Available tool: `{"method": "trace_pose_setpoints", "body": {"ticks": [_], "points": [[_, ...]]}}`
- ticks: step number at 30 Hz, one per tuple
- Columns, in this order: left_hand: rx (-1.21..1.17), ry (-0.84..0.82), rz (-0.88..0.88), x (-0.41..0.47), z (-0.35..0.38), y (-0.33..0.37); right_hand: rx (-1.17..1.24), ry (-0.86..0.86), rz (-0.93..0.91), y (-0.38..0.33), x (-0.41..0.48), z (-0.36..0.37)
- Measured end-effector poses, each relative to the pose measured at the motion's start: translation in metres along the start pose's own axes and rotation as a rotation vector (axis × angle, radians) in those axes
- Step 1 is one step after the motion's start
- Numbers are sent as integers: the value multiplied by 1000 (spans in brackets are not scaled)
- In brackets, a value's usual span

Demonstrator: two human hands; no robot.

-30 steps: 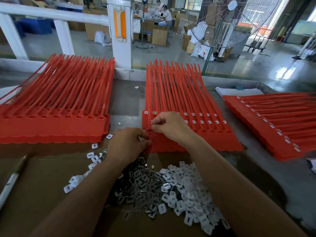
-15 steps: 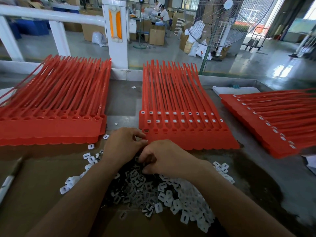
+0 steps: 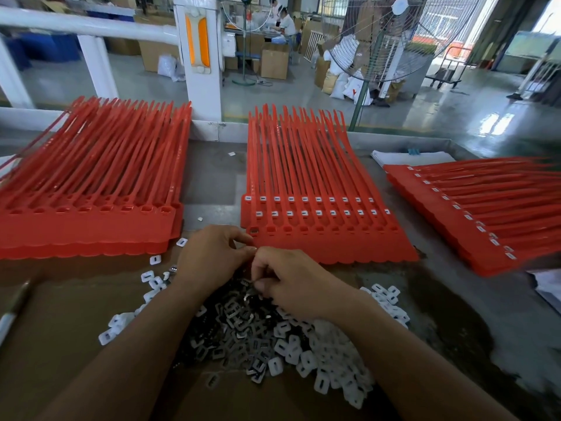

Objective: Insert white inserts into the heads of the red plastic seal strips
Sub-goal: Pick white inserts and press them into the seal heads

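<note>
A stack of red seal strips (image 3: 318,214) lies in the middle of the table; its two farther rows of heads hold white inserts, the nearest row shows bare sockets. In front of it spreads a pile of white inserts (image 3: 321,360) mixed with dark metal clips (image 3: 236,326). My left hand (image 3: 209,256) hovers just before the stack's near left corner, fingers curled and thumb against fingertips; what it pinches is hidden. My right hand (image 3: 291,281) is down in the pile, fingertips pinching a small piece among the dark clips.
Another red strip stack (image 3: 91,208) with bare heads lies at the left; a third stack (image 3: 485,217) with inserts fitted lies at the right. A pen (image 3: 12,311) rests on the cardboard sheet at the left edge. A standing fan (image 3: 382,41) rises behind the table.
My right hand left the head row of the middle stack and dropped back into the pile. The left hand stayed near the stack's corner.
</note>
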State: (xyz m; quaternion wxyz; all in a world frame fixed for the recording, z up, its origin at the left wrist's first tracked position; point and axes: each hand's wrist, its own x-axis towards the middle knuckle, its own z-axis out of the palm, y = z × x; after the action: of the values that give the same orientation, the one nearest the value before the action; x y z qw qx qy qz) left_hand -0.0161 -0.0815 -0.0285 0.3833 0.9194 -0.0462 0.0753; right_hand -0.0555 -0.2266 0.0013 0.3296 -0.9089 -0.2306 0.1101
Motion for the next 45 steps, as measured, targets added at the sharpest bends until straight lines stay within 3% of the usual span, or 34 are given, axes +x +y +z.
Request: {"method": "trace_pose_setpoints", "body": {"ticks": [32, 39, 45], "points": [[13, 10, 1, -1, -1, 1, 55, 118, -109, 0, -4, -1], [42, 18, 27, 1, -2, 0, 31, 298, -10, 12, 15, -24], [44, 17, 35, 1, -1, 0, -84, 343, 103, 27, 50, -40]]}}
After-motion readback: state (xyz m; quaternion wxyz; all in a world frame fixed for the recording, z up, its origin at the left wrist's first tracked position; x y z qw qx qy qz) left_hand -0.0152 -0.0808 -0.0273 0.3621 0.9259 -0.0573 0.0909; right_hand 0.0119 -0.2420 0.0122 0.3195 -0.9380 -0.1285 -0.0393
